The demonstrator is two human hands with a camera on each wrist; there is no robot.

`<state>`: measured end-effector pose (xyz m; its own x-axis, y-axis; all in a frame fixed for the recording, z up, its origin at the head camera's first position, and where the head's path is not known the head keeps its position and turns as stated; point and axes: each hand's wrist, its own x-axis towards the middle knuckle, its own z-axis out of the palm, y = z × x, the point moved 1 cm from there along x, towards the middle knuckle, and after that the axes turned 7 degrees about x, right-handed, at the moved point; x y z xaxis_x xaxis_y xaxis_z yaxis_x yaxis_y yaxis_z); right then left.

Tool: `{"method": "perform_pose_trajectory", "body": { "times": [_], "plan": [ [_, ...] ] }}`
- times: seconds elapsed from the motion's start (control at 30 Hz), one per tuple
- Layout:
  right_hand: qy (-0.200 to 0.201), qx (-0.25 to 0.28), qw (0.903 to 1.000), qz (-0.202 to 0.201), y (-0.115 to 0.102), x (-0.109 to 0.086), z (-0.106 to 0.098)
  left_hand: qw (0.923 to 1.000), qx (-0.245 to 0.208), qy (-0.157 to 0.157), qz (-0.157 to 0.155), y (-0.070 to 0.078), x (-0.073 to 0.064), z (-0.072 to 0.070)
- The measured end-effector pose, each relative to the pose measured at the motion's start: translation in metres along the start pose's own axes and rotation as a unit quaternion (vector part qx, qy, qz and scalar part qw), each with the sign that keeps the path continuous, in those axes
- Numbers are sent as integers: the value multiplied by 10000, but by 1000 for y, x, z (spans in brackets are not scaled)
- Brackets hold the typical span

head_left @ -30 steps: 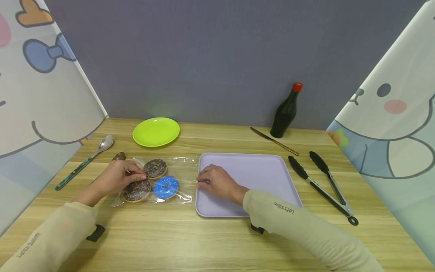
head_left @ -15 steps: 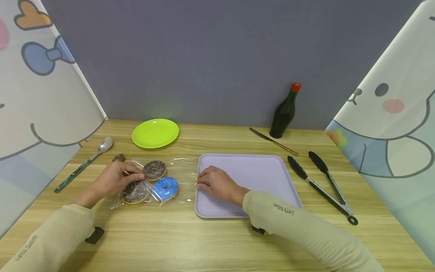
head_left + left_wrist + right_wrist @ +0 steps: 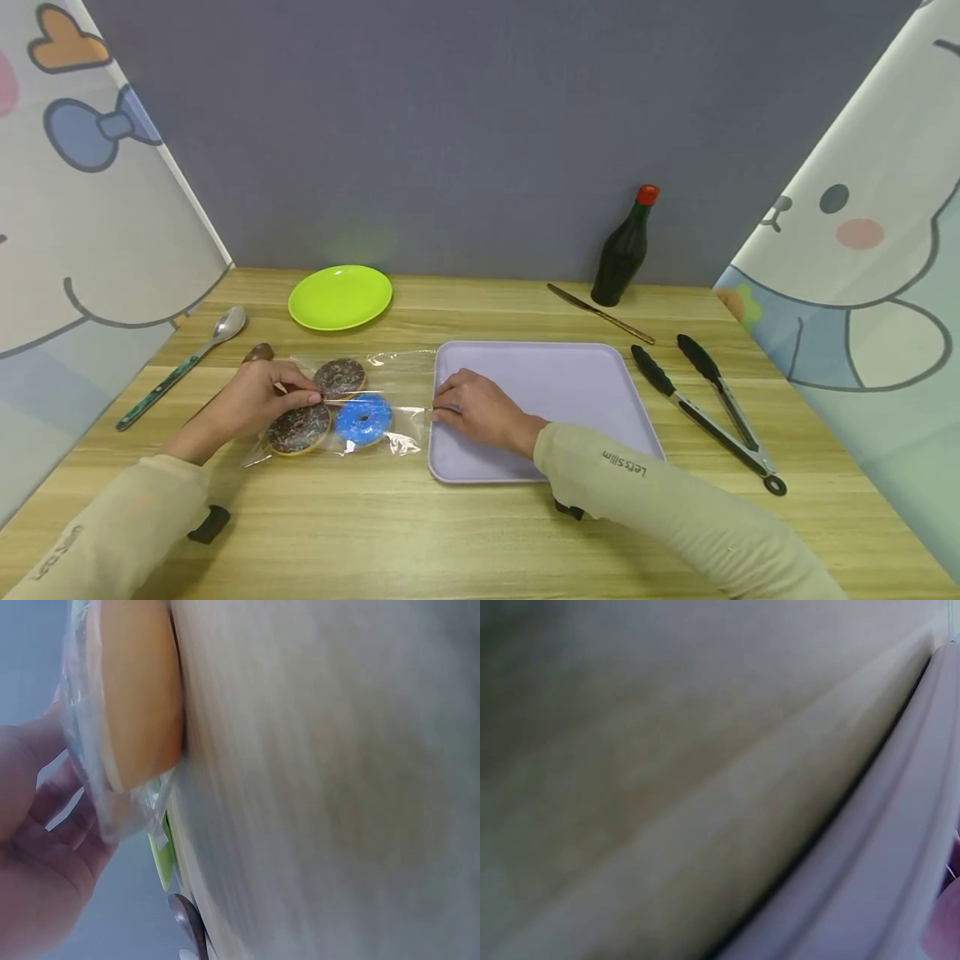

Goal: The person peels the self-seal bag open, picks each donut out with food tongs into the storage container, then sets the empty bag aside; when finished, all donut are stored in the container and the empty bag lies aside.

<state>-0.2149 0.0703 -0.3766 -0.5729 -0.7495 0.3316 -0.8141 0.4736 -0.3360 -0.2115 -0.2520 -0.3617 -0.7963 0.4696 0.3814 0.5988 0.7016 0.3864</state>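
A clear plastic bag [image 3: 408, 379] lies left of the lilac tray [image 3: 558, 375] in the head view. Inside are two dark donuts with sprinkles, an upper donut [image 3: 342, 377] and a lower donut [image 3: 298, 433], beside a blue donut [image 3: 364, 417]. My left hand [image 3: 258, 400] pinches the film over the dark donuts with thumb and fingers. At the tray's left side, my right hand [image 3: 480, 408] pinches the bag's right end. The left wrist view shows a donut's tan side [image 3: 142, 697] through the film, with my left hand [image 3: 49, 832] beside it.
A green plate [image 3: 340, 297] lies at the back left. Left of the bag are a long-handled spoon [image 3: 180, 367] and a darker spoon [image 3: 259, 352], partly behind my hand. Tongs [image 3: 720, 417] lie right of the tray, with a knife [image 3: 600, 313] and dark bottle [image 3: 624, 254] behind.
The film between my hands has shifted; bright creases now run across from one hand to the other. Both hands stay nearly in place, and the head view has moved slightly.
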Motion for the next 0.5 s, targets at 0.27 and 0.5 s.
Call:
{"method": "perform_pose_trajectory", "body": {
  "times": [0.27, 0.5],
  "plan": [
    [38, 102, 9999, -41, -1, 0, -1, 9993, 93, 114, 335, 1, 2, 0],
    [86, 110, 9999, -91, 0, 0, 0, 9987, 254, 134, 409, 4, 3, 0]
  ]
}}
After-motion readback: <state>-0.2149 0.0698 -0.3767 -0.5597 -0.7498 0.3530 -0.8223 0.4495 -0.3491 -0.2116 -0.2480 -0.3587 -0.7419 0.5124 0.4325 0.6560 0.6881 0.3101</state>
